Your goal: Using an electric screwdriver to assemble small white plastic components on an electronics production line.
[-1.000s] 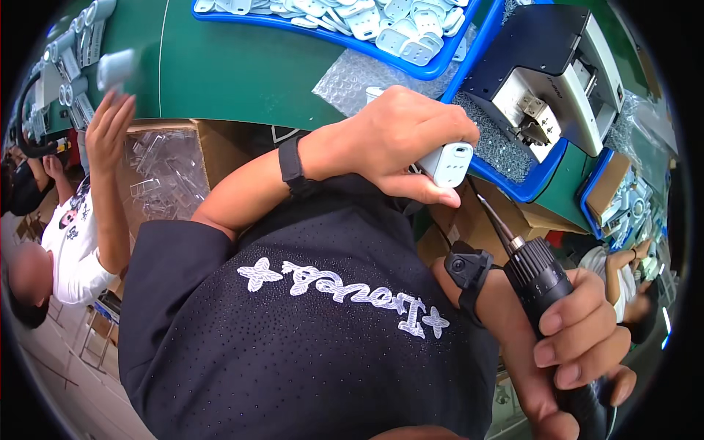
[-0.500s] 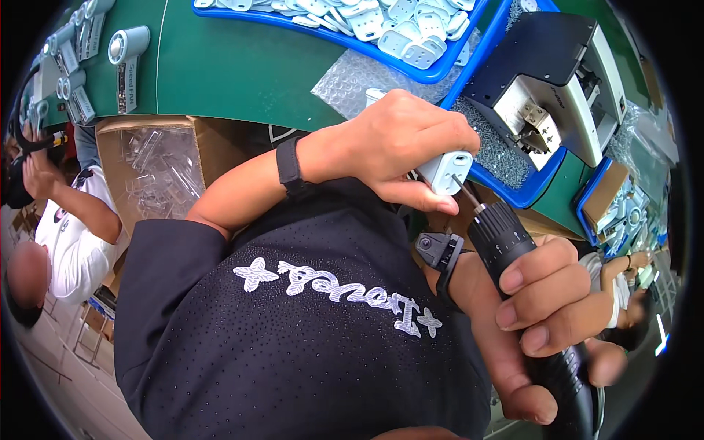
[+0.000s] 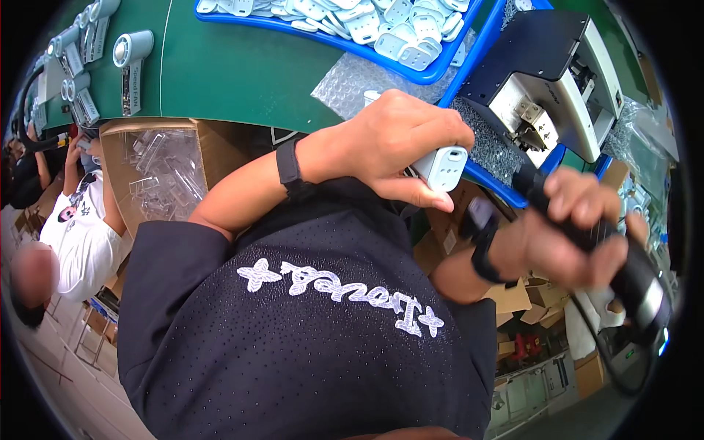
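My left hand [image 3: 400, 143] is closed around a light-blue handheld fan [image 3: 446, 170]. The fan's end, with a slot and several small holes, shows between thumb and fingers; most of its body is hidden in the palm. My right hand [image 3: 568, 235], blurred by motion, grips a black electric screwdriver [image 3: 644, 290]. The screwdriver's front end is near the screw outlet of a black-and-white screw feeder [image 3: 532, 66]; its bit cannot be made out. The feeder stands in a blue tray [image 3: 506, 196] with many loose small screws [image 3: 488, 150].
A blue tray [image 3: 341, 42] of light-blue plates lies at the back, beside bubble wrap [image 3: 341, 84]. More handheld fans [image 3: 132, 70] lie on the green table [image 3: 242, 70]. A carton [image 3: 114, 158] holds clear plastic parts. Another person [image 3: 84, 242] sits at the left. The screwdriver's cable hangs at right.
My right hand has moved the screwdriver up and right, away from the fan's end towards the screw feeder. My left hand has stayed nearly still with the fan.
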The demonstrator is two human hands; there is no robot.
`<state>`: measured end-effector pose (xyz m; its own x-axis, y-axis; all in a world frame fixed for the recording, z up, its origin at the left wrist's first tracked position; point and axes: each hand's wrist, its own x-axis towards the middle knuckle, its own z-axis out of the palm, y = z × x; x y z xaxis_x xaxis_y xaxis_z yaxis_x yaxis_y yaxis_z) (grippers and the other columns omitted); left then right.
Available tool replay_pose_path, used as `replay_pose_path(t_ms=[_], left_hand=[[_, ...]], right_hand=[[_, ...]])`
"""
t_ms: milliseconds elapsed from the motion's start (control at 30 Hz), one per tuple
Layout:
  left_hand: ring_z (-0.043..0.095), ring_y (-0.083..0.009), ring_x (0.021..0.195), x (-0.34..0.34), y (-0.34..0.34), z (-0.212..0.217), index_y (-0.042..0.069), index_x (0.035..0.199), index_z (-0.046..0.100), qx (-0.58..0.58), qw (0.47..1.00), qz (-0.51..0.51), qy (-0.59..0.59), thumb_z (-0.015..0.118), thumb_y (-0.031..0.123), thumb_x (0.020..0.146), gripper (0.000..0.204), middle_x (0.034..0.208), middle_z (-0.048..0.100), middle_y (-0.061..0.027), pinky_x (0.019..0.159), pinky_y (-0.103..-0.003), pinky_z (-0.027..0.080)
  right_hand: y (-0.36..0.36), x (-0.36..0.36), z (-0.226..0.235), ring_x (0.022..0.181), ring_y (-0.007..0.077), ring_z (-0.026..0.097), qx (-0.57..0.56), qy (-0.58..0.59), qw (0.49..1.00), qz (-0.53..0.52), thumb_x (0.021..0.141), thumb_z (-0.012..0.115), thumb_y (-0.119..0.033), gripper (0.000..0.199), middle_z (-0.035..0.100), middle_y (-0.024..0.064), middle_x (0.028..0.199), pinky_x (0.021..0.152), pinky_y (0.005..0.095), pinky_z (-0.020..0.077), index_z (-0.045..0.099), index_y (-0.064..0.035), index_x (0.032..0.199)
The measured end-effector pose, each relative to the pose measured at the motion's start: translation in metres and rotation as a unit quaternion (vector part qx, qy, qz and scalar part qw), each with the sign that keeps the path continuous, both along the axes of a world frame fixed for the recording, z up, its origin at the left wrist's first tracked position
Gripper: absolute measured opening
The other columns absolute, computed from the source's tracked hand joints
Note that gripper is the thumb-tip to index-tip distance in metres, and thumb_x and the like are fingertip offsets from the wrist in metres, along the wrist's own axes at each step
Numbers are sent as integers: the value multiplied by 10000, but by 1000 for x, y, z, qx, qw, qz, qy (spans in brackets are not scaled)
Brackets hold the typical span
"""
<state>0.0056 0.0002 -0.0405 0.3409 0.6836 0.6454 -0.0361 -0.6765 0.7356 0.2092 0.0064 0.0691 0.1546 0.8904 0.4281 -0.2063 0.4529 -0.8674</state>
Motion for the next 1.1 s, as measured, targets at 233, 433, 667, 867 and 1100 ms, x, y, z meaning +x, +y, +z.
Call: replay_pose_path(t_ms=[233, 433, 667, 867, 1100], left_hand=[[636, -284, 641, -2, -3, 1, -8, 1051, 586, -11, 1000, -3, 2, 778, 503, 804, 599, 835, 638, -105, 533, -348, 501], [647, -315, 683, -12, -4, 8, 6, 1028, 608, -22, 1000, -16, 0, 784, 506, 794, 579, 853, 640, -114, 572, -375, 515], [641, -374, 780, -4, -14, 8, 2, 1076, 576, -68, 997, -42, -15, 702, 487, 864, 544, 875, 611, -160, 642, -431, 499], [625, -388, 762, -13, -14, 9, -6, 1112, 550, -59, 998, -35, -10, 675, 501, 885, 570, 877, 608, -169, 610, -438, 469], [632, -375, 755, -40, -9, 47, 10, 1147, 540, -100, 991, -61, 66, 653, 487, 908, 545, 861, 611, -174, 602, -438, 458]], right_hand=[[-43, -40, 56, 605, 135, 518, 81, 42, 987, 131, 893, 671, -441, 485, 520, 19, 773, 623, 312, 438, 534, -95, 1205], [-35, -61, 50, 548, 117, 473, 94, 23, 983, 159, 896, 685, -409, 521, 496, 30, 743, 559, 302, 443, 482, -79, 1245], [-38, -57, 36, 621, 233, 560, 97, 71, 969, 217, 956, 674, -290, 477, 545, 125, 814, 637, 438, 534, 401, -138, 1317], [-45, -70, 53, 650, 274, 559, 58, 93, 973, 203, 950, 688, -267, 497, 553, 153, 836, 663, 451, 531, 393, -142, 1331], [-42, -76, 59, 694, 264, 549, 8, 149, 976, 160, 974, 656, -223, 385, 570, 143, 858, 698, 458, 524, 454, -153, 1295]])
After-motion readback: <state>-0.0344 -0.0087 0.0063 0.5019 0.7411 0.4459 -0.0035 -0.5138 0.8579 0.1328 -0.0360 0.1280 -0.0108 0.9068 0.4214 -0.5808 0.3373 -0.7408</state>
